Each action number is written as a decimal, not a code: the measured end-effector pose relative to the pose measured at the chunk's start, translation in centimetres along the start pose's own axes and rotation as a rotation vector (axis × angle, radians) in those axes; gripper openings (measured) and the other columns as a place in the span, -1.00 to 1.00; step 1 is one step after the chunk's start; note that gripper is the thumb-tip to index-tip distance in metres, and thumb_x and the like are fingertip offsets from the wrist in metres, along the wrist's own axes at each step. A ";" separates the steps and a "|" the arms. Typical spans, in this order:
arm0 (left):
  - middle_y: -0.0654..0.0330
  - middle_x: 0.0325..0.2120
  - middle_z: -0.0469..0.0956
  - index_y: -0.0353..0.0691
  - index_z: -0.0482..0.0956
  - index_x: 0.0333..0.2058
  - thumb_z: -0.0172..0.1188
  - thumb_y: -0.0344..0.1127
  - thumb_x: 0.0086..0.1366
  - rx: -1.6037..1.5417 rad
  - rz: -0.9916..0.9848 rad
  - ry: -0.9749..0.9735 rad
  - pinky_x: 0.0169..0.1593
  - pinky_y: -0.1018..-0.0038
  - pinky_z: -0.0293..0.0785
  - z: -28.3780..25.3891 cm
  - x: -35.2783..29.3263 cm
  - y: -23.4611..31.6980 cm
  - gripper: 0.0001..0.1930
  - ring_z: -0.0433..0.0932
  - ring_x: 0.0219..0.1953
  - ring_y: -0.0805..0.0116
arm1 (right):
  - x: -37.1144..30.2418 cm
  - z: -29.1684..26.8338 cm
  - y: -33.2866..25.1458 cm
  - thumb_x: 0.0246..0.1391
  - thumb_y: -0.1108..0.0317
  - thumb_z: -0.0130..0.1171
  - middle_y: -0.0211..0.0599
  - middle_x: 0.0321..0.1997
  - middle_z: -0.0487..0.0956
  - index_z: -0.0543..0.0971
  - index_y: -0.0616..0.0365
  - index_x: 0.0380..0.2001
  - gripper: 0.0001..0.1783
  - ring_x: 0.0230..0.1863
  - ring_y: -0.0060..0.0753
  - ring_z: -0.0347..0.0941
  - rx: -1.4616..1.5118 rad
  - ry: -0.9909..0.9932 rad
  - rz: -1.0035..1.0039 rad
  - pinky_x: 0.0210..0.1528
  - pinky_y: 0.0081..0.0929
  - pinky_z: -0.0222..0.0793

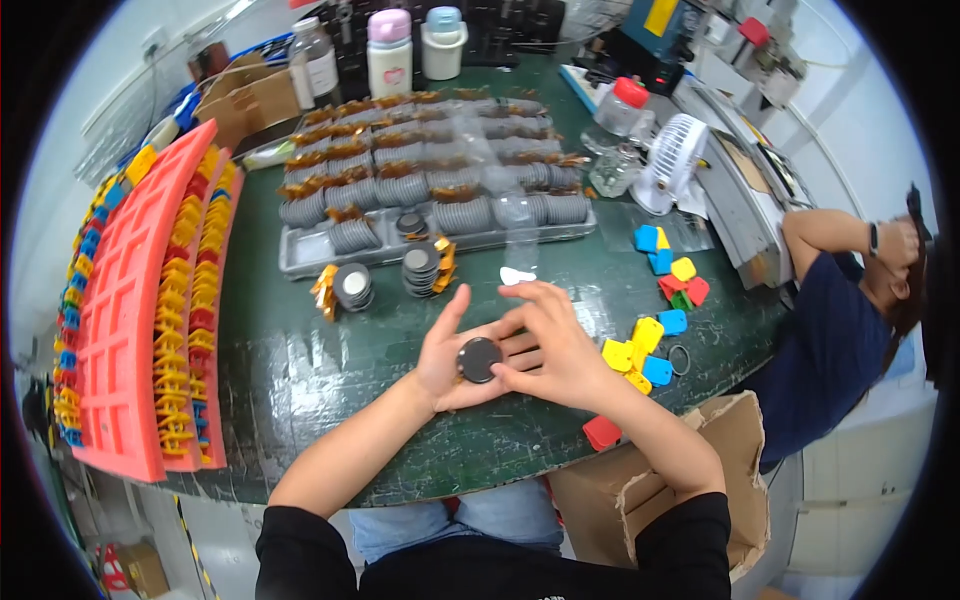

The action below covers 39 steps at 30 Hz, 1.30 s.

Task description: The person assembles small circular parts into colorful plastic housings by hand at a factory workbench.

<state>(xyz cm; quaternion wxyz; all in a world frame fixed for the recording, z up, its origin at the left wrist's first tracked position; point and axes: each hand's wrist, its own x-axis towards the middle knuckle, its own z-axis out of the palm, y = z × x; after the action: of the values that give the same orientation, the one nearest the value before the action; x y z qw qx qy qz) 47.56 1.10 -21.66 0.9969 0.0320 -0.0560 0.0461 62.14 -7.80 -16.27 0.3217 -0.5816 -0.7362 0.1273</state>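
Observation:
A round black disc [480, 360] with a shiny face and a thin gold rim lies on the palm side of my left hand [448, 368], which is turned up with its thumb raised. My right hand [555, 350] reaches over from the right. Its thumb touches the disc's right edge and its bent index finger is near the upper edge. Just beyond my hands stand a short stack of grey discs [421, 270] with orange flex tails and another small stack [353, 287]. A white scrap [516, 276] lies beyond my right fingers.
A clear tray [440, 248] holds rows of grey discs. Pink foam racks [125, 330] with colored tags stand left. Loose yellow, blue and red tags [648, 332] lie right, near a white fan [672, 163]. A cardboard box [590, 500] sits below the edge; a person [830, 340] is right.

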 end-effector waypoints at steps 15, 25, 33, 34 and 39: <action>-0.10 0.18 0.24 -0.44 0.26 0.12 -0.33 0.47 0.20 0.302 0.096 0.271 0.29 0.22 0.12 1.6 0.2 -0.3 -0.04 0.24 0.22 0.07 | -0.4 1.8 0.9 -0.04 0.41 0.20 -0.19 0.11 0.40 0.46 0.12 -0.15 -0.67 0.27 -0.09 0.18 0.078 0.025 -0.129 0.26 -0.16 0.12; -0.12 0.18 0.23 -0.35 0.25 0.13 -0.32 0.35 0.27 0.336 0.090 0.323 0.23 0.17 0.21 2.2 0.6 -0.3 -0.18 0.27 0.19 0.05 | 0.1 2.1 0.5 -0.03 0.42 0.19 -0.20 0.04 0.41 0.43 0.12 -0.10 -0.63 0.23 -0.11 0.22 0.080 -0.014 -0.183 0.22 -0.22 0.16; 0.06 -0.03 0.48 -0.23 0.48 -0.11 -0.29 0.18 0.37 0.371 0.067 0.257 0.19 0.20 0.27 -0.9 -0.2 0.2 -0.41 0.41 0.07 0.14 | -0.3 0.8 1.6 -0.08 0.43 0.21 -0.31 -0.22 0.52 0.48 0.13 -0.28 -0.77 -0.05 -0.20 0.42 0.074 -0.026 -0.139 0.21 -0.17 0.19; 0.06 -0.03 0.48 -0.23 0.48 -0.11 -0.29 0.18 0.37 0.378 0.050 0.248 0.19 0.20 0.27 -0.6 -0.2 0.2 -0.41 0.41 0.07 0.14 | -0.2 0.9 1.5 -0.09 0.43 0.21 -0.34 -0.29 0.52 0.48 0.13 -0.32 -0.80 -0.12 -0.21 0.43 0.114 0.052 -0.181 0.21 -0.17 0.20; 0.00 0.01 0.46 -0.23 0.43 -0.03 -0.28 0.05 0.39 0.344 0.072 0.259 0.24 0.18 0.23 -0.3 0.4 0.0 -0.50 0.41 0.10 0.07 | 0.0 0.1 1.8 -0.12 0.44 0.21 -0.35 -0.38 0.50 0.48 0.11 -0.39 -0.83 -0.20 -0.19 0.43 0.083 0.218 -0.200 0.11 -0.25 0.28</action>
<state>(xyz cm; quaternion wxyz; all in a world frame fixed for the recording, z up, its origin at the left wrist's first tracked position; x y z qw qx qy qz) 47.99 1.11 -21.94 0.9733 0.1936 0.0800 0.0943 63.46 -7.30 -17.35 0.4345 -0.5019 -0.7454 0.0609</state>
